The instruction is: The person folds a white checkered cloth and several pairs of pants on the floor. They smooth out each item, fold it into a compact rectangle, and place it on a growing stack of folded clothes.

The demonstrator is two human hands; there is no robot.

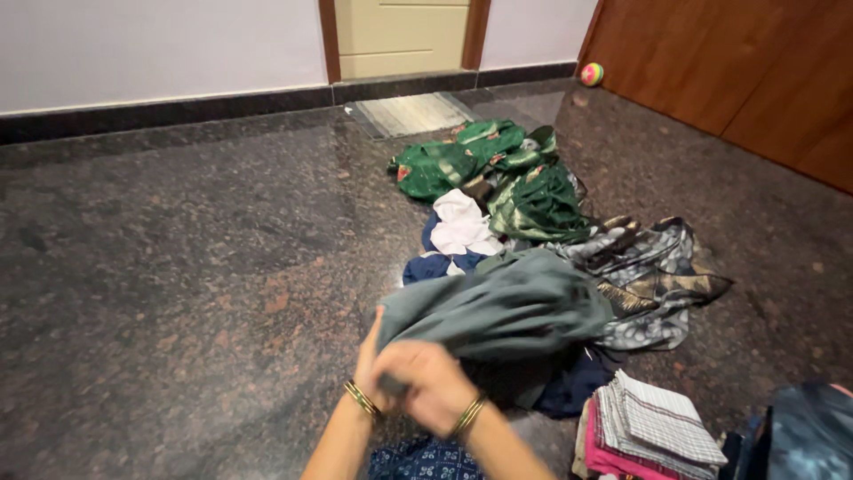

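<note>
Both my hands meet low in the middle of the head view, each wrist wearing gold bangles. My left hand (370, 357) grips the near edge of a grey-green garment (511, 307). My right hand (433, 385) lies across in front of it, fingers closed on the same bunched edge. The garment is lifted a little off the dark granite floor (178, 267) and drapes away to the right. Under it lies dark navy cloth (576, 384).
Behind the garment is a loose pile: green patterned fabric (484, 164), a white cloth (462, 224), blue cloth (433, 267) and grey printed fabric (653, 267). A folded stack (659, 418) sits at the lower right. A doormat (409, 114), a door, wooden panels (755, 71) and a small ball (592, 74) are at the back.
</note>
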